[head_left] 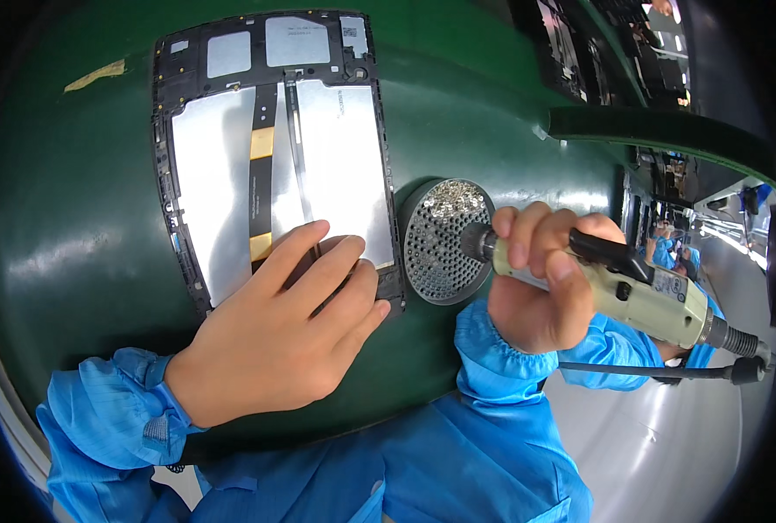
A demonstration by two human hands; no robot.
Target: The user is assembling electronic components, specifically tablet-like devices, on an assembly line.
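Gripped in the right hand [536,283], fingers wrapped fully around it, is a pale electric screwdriver [640,292], held at about 3 o'clock from the picture's centre. Its dark tip points toward 9 o'clock and rests over a round perforated screw tray [436,261], where small silver screws [451,202] pile at the tray's 12 o'clock edge. A black cable [649,372] trails from the tool toward 4 o'clock. At centre, the left hand [274,336] lies flat, fingers spread and holding nothing, pressing the 5 o'clock corner of an opened tablet [270,157]. That tablet lies on a green bench [57,235], filling the space from 12 to 9 o'clock, silver panels and an orange ribbon strip showing. Blue sleeves [113,410] cover both forearms.
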